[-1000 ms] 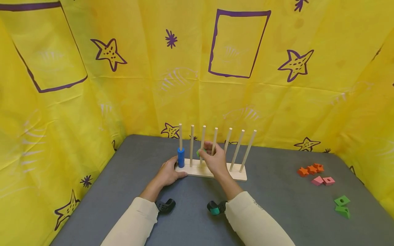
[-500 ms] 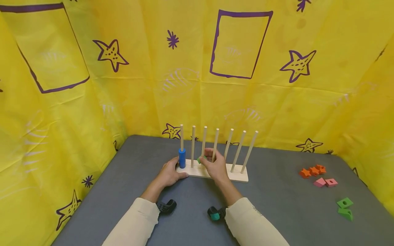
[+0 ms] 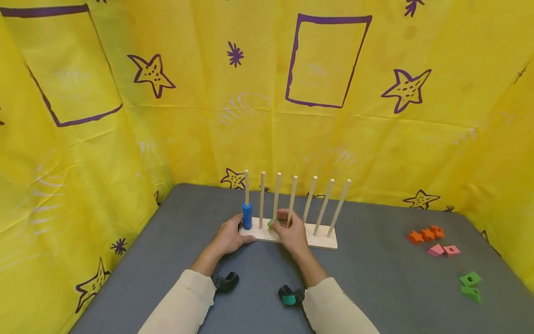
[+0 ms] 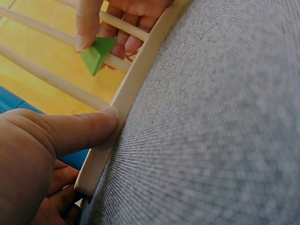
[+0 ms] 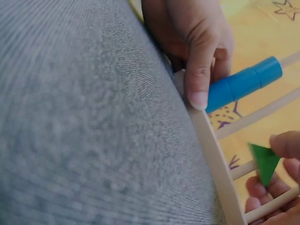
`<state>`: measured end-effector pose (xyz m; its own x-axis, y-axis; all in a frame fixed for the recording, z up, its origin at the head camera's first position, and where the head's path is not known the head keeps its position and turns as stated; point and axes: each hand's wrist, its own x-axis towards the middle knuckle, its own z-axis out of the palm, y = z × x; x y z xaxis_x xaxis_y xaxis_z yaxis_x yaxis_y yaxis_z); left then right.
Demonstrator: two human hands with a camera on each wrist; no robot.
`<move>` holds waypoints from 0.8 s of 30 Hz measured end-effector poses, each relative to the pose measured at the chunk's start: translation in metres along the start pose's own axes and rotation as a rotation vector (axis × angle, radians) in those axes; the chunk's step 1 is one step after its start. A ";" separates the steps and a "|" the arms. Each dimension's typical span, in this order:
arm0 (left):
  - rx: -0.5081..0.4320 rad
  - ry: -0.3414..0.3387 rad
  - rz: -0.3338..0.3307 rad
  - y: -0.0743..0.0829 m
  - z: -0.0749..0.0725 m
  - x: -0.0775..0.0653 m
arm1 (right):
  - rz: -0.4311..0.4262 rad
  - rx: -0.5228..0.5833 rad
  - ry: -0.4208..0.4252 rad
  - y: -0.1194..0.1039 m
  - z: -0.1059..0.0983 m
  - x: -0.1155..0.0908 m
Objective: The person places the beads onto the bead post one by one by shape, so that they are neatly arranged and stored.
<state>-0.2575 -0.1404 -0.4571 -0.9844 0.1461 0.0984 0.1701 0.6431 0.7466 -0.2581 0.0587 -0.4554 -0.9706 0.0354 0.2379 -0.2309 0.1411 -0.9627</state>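
A wooden peg stand (image 3: 322, 240) with several upright pegs rests on the table. My left hand (image 3: 228, 236) grips its left end, the thumb on the front edge and the other fingers behind. Beside that hand, stacked blue cylinders (image 3: 247, 216) sit on the leftmost peg. My right hand (image 3: 293, 235) pinches a green triangular block (image 3: 271, 224) threaded on the third peg from the left. In the left wrist view the green block (image 4: 97, 54) stays a little above the base; the right wrist view also has the block (image 5: 266, 161) apart from the base.
At the right of the grey table (image 3: 375, 278) lie orange star blocks (image 3: 427, 234), pink blocks (image 3: 444, 250) and two green blocks (image 3: 470, 286). A yellow patterned cloth (image 3: 200, 139) hangs behind and along the sides.
My right hand has slid the green triangular block down the third peg, closer to the base. The left hand keeps its hold on the stand's left end.
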 end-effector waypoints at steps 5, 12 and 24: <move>-0.006 -0.019 0.007 0.002 0.002 -0.002 | -0.018 -0.030 0.019 -0.015 -0.004 -0.012; -0.015 -0.005 0.010 0.001 -0.001 -0.001 | -0.051 -0.043 -0.009 -0.035 -0.004 -0.018; -0.010 -0.003 -0.019 0.001 0.000 0.000 | -0.027 -0.102 0.005 -0.004 -0.005 -0.005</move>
<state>-0.2574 -0.1395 -0.4567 -0.9872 0.1365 0.0824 0.1513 0.6385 0.7546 -0.2521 0.0625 -0.4524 -0.9636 0.0353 0.2650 -0.2491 0.2419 -0.9378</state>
